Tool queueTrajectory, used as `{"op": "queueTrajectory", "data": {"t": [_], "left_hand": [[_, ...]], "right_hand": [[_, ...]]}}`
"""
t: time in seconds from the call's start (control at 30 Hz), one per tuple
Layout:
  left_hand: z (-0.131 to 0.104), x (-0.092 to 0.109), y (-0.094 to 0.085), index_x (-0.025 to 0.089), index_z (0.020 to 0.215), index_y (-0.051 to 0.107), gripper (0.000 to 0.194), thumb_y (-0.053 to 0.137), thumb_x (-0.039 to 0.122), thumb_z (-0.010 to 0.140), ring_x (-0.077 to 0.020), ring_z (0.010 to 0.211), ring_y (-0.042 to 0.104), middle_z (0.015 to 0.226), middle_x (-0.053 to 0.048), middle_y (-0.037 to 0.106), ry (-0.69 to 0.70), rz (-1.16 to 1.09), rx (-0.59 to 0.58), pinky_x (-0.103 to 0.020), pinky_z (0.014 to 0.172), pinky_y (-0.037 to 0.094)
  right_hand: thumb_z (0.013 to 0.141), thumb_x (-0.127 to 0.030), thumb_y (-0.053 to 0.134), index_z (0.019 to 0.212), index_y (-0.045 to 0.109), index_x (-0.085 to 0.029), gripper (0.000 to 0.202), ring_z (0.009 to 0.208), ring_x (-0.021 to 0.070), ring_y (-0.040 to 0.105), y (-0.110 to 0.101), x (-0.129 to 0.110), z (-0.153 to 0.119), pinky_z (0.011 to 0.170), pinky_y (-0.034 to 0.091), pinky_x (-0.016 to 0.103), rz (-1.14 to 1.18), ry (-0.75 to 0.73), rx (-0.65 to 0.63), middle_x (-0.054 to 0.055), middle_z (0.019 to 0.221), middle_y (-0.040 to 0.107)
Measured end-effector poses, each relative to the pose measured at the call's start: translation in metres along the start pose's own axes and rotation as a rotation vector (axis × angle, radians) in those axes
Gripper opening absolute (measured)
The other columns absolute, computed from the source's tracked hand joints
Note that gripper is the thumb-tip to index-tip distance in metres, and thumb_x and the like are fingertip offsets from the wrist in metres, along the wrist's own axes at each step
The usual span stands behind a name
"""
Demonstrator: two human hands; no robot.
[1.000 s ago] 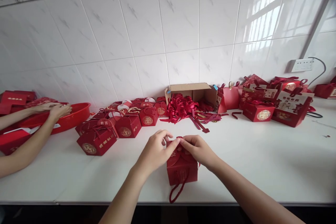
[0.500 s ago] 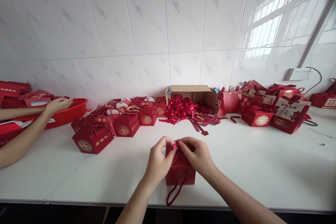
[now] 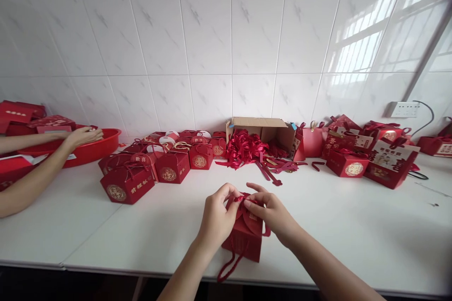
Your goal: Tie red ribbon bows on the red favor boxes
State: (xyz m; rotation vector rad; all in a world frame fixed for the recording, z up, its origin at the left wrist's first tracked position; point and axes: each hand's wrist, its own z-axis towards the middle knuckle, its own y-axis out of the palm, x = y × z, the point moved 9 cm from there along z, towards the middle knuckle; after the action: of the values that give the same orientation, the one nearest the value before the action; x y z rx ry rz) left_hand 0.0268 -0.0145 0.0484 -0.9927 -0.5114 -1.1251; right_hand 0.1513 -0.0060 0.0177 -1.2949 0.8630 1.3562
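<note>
A small red gift box (image 3: 249, 240) stands near the table's front edge, between my hands. Its top flaps fold together in rounded petals, and a twisted red cord handle (image 3: 229, 273) hangs down its near side. My left hand (image 3: 216, 214) pinches a red ribbon (image 3: 239, 199) at the top of the box between thumb and forefinger. From the other side, my right hand (image 3: 277, 216) has its thumb and a finger closed on the ribbon, one finger sticking out. The ribbon's knot or loop is partly hidden by my fingers. A ribbon end shows by the box's right side.
A cardboard carton (image 3: 261, 123) spills red ribbons (image 3: 245, 148) at the wall. Finished-looking red boxes (image 3: 127, 183) cluster at left, gift bags (image 3: 390, 162) at right. Another person's hand (image 3: 84, 136) is over a red basin (image 3: 95, 153) at far left.
The box has turned and tilted slightly. My right hand's fingers have shifted, one lifting outward. A ribbon end now shows at the box's right side. The whole view has moved a little.
</note>
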Motion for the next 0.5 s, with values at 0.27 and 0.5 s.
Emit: {"op": "queueTrajectory", "data": {"t": [0.27,0.5], "left_hand": [[-0.006,-0.004,-0.005,0.019,0.087,0.057,0.007,0.055,0.025,0.084,-0.0175,0.087,0.064,0.089,-0.005,0.064,0.02,-0.063,0.058,-0.031,0.079,0.054],[-0.011,-0.011,-0.009,0.02,0.083,0.074,0.012,0.064,0.027,0.078,-0.0211,0.095,0.067,0.095,-0.006,0.072,-0.073,-0.034,0.031,-0.033,0.09,0.051]], "right_hand": [[0.075,-0.046,0.071,0.076,0.074,-0.02,0.025,0.14,0.0245,0.021,0.008,0.004,-0.002,0.108,0.029,0.04,0.269,0.041,-0.068,0.011,0.12,0.061],[0.082,-0.054,0.06,0.08,0.075,-0.018,0.039,0.128,0.0289,0.043,0.008,-0.008,-0.008,0.105,0.037,0.041,0.176,0.033,-0.121,0.009,0.125,0.059]]}}
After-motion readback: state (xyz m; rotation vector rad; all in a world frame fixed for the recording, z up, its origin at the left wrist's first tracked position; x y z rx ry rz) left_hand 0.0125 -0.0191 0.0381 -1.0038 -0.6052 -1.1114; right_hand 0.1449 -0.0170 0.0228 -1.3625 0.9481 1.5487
